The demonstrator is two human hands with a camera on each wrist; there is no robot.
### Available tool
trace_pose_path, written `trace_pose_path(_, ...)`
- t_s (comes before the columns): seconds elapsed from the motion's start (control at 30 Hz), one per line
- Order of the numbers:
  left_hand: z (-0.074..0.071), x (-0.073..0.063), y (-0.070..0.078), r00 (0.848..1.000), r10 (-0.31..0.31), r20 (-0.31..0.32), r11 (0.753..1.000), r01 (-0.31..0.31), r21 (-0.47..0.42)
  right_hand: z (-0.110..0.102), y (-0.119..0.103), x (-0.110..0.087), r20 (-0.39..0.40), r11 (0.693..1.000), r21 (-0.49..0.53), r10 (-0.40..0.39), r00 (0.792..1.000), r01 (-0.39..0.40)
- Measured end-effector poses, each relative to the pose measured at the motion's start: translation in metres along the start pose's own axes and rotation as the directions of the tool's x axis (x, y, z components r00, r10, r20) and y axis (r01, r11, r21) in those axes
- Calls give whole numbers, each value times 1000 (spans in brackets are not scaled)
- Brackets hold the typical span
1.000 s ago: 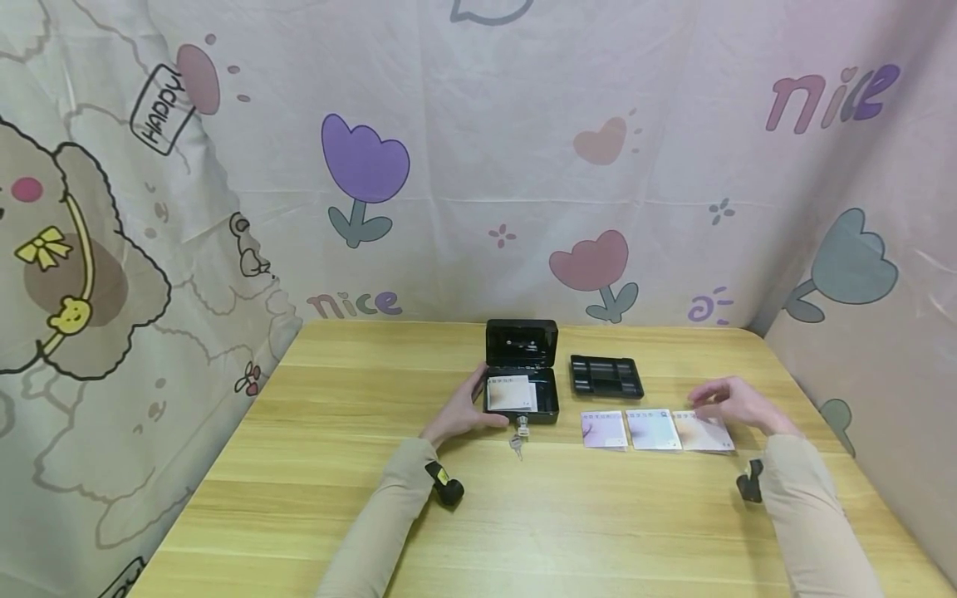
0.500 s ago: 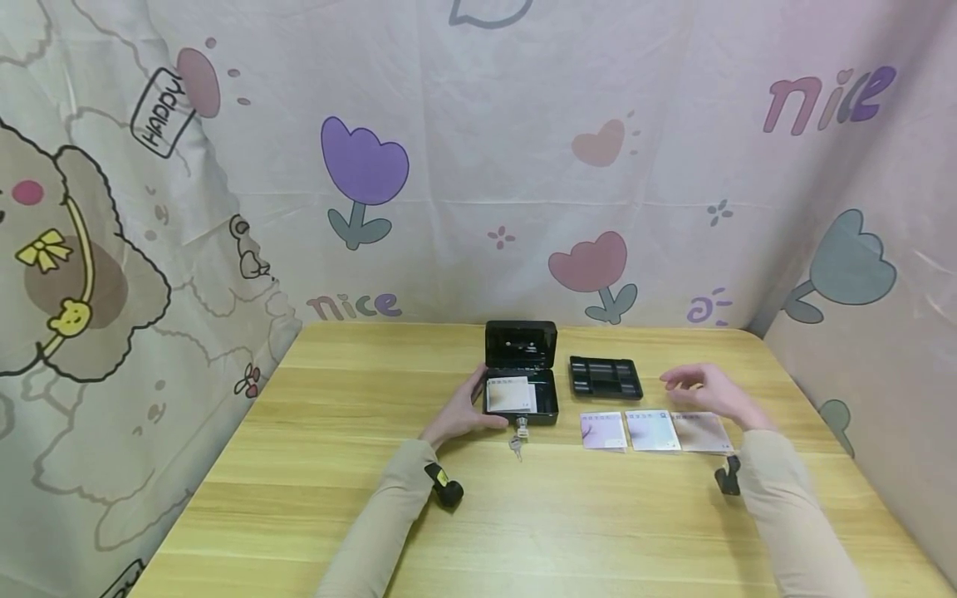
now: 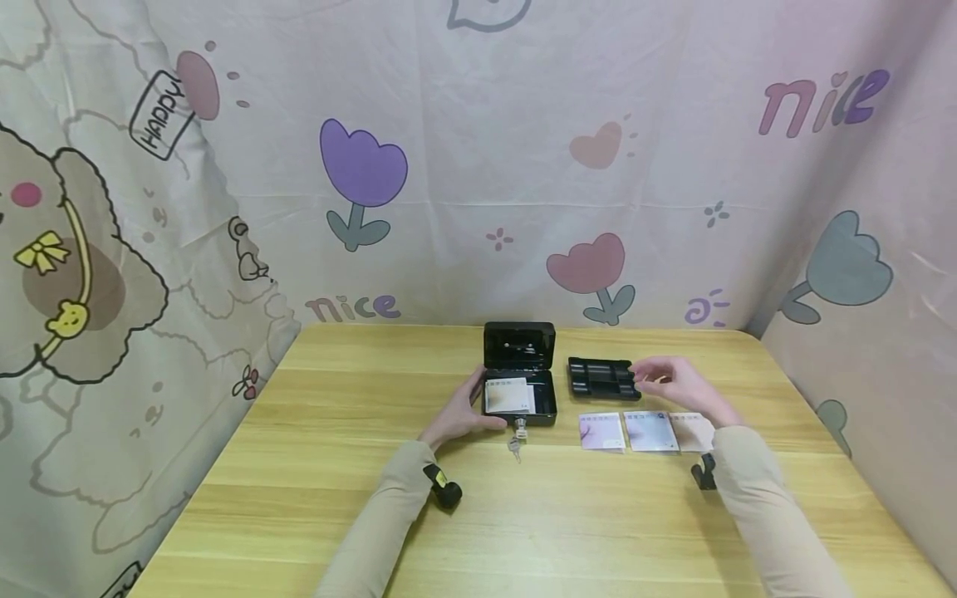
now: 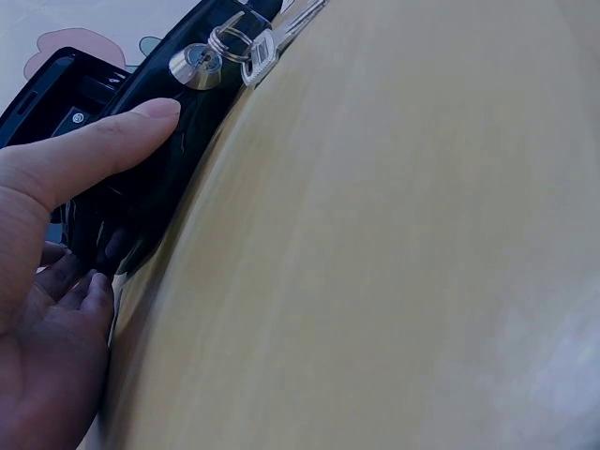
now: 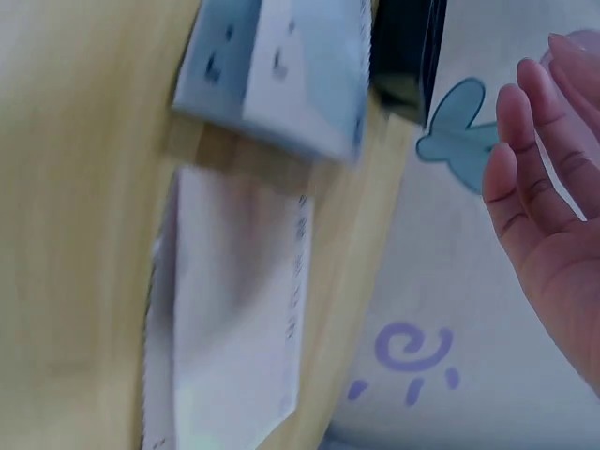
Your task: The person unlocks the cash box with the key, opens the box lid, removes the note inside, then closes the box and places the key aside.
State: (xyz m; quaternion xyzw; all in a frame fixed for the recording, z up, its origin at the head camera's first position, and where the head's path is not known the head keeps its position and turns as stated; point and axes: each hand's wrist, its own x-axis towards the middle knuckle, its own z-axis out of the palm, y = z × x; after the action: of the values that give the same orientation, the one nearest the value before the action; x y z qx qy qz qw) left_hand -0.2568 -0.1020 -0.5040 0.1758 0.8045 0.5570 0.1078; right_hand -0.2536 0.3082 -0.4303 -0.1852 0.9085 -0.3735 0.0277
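Note:
A black cash box (image 3: 542, 418) stands with its lid raised, a folded printed booklet (image 3: 507, 394) lying inside. My left hand (image 3: 462, 413) grips the box's left end; in the left wrist view the thumb presses the front wall near the lock (image 4: 197, 66) and the fingers reach round the side. Keys (image 4: 262, 61) hang from that lock. My right hand (image 3: 679, 384) hovers at the right end of a black compartment tray (image 3: 602, 379), fingers loosely bent, holding nothing. In the right wrist view its fingers (image 5: 539, 173) are spread in the air above the table.
Several folded cards lie in a row right of the box: a purple card (image 3: 601, 431), a blue card (image 3: 650, 431) and a peach card (image 3: 691, 428), partly behind my right sleeve. A printed curtain (image 3: 449, 124) rises behind the wooden table (image 3: 568, 523).
My right hand has moved left, from above the peach card to the right end of the black tray. My left hand stays on the cash box.

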Motion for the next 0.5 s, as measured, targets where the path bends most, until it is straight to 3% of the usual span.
trace_pose_path(0.5,0,-1,0,1000,-1,-6,1000,1,6,33,-35,19,48,984,118,-139,989,133)
